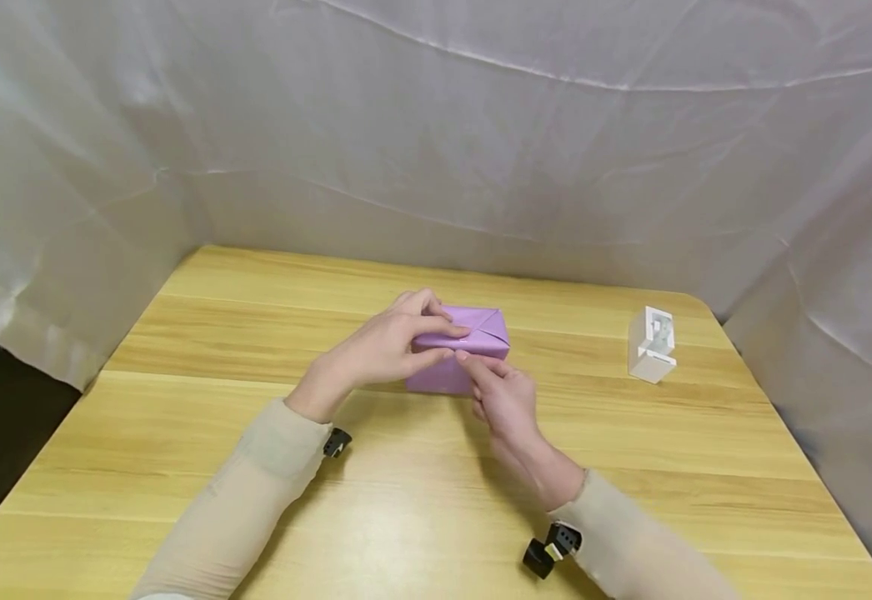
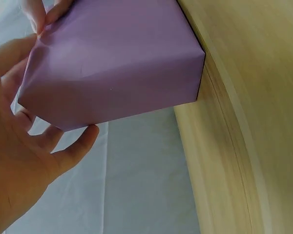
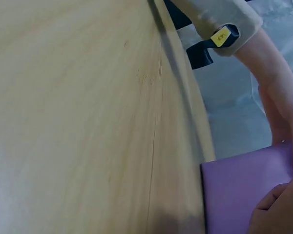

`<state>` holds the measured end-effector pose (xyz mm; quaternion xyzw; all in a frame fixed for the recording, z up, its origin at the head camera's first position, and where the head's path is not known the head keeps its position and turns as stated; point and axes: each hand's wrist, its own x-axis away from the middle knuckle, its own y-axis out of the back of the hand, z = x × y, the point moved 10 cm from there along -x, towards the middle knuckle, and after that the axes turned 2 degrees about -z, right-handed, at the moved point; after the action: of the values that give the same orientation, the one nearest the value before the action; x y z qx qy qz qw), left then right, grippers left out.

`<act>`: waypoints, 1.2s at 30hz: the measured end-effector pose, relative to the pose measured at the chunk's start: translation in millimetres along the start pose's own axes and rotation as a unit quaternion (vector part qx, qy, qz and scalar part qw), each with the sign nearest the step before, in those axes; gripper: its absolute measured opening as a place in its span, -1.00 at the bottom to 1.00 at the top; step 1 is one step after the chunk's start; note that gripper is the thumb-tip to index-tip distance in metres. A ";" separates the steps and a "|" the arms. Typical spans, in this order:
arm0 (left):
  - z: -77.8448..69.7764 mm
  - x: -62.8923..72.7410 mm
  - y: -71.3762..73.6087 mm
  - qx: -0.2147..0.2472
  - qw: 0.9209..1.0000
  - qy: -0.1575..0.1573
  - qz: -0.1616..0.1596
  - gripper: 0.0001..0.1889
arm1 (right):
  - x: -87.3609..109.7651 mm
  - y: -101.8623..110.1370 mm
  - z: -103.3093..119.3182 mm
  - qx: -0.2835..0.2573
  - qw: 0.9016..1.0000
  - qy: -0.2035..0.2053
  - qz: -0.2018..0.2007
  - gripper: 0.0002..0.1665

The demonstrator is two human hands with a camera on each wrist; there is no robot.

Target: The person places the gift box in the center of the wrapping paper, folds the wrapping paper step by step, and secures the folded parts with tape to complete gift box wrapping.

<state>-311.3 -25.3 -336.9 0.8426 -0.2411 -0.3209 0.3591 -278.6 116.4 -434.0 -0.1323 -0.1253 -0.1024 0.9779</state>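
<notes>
A box wrapped in purple paper (image 1: 439, 381) sits on the table, diagonal folds showing on its top right end. Reaching over its left side, my left hand (image 1: 398, 333) grips it, with fingers on the top and far side and the thumb by the near upper edge. In the left wrist view, fingertips of the left hand (image 2: 27, 161) rest along the box's edges. My right hand (image 1: 507, 404) has its thumb and curled fingers pinching at the near upper edge, right by the left thumb. In the right wrist view, the right hand (image 3: 281, 209) overlaps the purple paper (image 3: 234, 185).
A small white box-like object (image 1: 646, 350) with a clear part stands on the right of the wooden table (image 1: 376, 517). Grey-white cloth (image 1: 436, 167) hangs behind and along the sides. A black wrist device (image 1: 552, 550) sticks out at the right cuff, another (image 1: 337, 442) at the left.
</notes>
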 end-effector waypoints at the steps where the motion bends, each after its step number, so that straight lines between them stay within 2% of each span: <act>1: -0.3 0.5 1.0 -0.001 1.000 -0.003 -0.003 -0.70 | -0.5 -0.2 -0.7 0.004 1.000 0.000 -0.002 -0.83; 5: 1.0 2.7 5.0 -0.002 1.000 -0.003 -0.014 -0.71 | -4.8 1.6 -5.0 0.040 0.999 -0.001 -0.005 -0.68; 9: 4.4 5.5 7.7 0.001 1.000 0.007 -0.015 -0.69 | -7.3 4.3 -6.6 0.097 0.995 -0.007 0.016 -0.60; 11: 5.6 6.5 7.4 0.007 1.000 0.014 -0.011 -0.67 | -6.0 6.8 1.5 0.124 0.991 0.012 0.038 -0.63; 13: 7.1 7.9 6.8 0.016 1.000 0.023 -0.006 -0.60 | -3.6 10.5 16.5 0.164 0.983 0.057 0.064 -0.71; 15: 9.8 9.4 6.7 0.025 0.999 0.036 -0.003 -0.51 | -1.4 15.6 36.8 0.207 0.966 0.130 0.079 -0.79; 16: 11.3 10.5 7.0 0.030 0.999 0.042 -0.002 -0.47 | -0.3 17.1 46.6 0.228 0.955 0.169 0.091 -0.79; 18: 15.0 13.4 7.4 0.038 0.998 0.052 0.000 -0.41 | 0.7 19.2 63.8 0.265 0.925 0.250 0.110 -0.68; 20: 18.5 16.5 7.5 0.047 0.997 0.055 0.002 -0.40 | 0.2 19.6 75.2 0.288 0.895 0.315 0.133 -0.50; 22: 21.0 20.0 7.0 0.054 0.997 0.051 0.007 -0.39 | -2.4 16.7 76.9 0.297 0.873 0.344 0.177 -0.30; 24: 24.2 24.6 6.5 0.056 0.997 0.045 0.011 -0.36 | -7.7 12.8 70.4 0.303 0.862 0.340 0.223 -0.17; 28: 34.7 32.8 6.0 0.056 0.997 0.050 0.007 -0.29 | -17.7 6.3 53.1 0.294 0.860 0.303 0.285 -0.10; 33: 57.8 38.1 2.0 0.119 0.987 0.104 0.000 -0.27 | -25.5 -0.9 50.3 0.254 0.865 0.314 0.299 -0.18; 36: 64.7 36.5 1.8 0.162 0.980 0.119 -0.009 -0.22 | -29.6 -4.6 54.4 0.225 0.872 0.318 0.297 -0.24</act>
<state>-333.1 -78.8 -383.7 0.9239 -0.2376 -0.1781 0.2414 -319.6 132.5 -390.3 0.1004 0.2176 0.1874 0.9526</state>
